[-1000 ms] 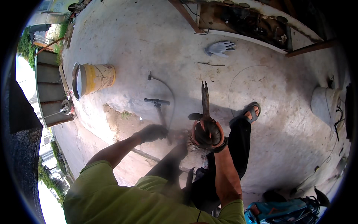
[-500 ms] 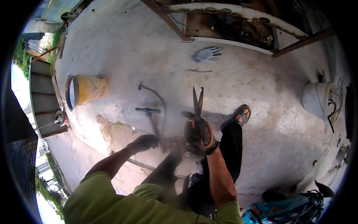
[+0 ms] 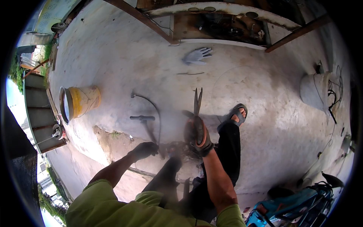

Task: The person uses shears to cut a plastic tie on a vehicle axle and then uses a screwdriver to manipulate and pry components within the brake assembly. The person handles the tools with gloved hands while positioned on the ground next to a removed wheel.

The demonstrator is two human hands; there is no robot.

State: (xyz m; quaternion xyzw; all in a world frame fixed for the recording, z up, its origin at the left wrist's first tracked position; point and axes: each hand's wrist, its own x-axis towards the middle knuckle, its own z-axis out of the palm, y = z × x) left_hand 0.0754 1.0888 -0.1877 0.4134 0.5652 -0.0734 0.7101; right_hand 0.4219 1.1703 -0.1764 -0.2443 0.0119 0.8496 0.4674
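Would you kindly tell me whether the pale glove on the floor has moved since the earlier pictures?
No; judged against the brown leg, the pale glove lies in the same place; only the view has shifted.

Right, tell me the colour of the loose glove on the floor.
The loose glove is pale grey, seen best in the head view.

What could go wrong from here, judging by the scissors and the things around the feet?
The scissors in the right hand have slightly parted blades; if the grip slipped, they might fall toward the open sandal and its bare toes.

The hose curves across the ground beside the T-handled tool, near the left hand, so a forward step there could perhaps snag it.
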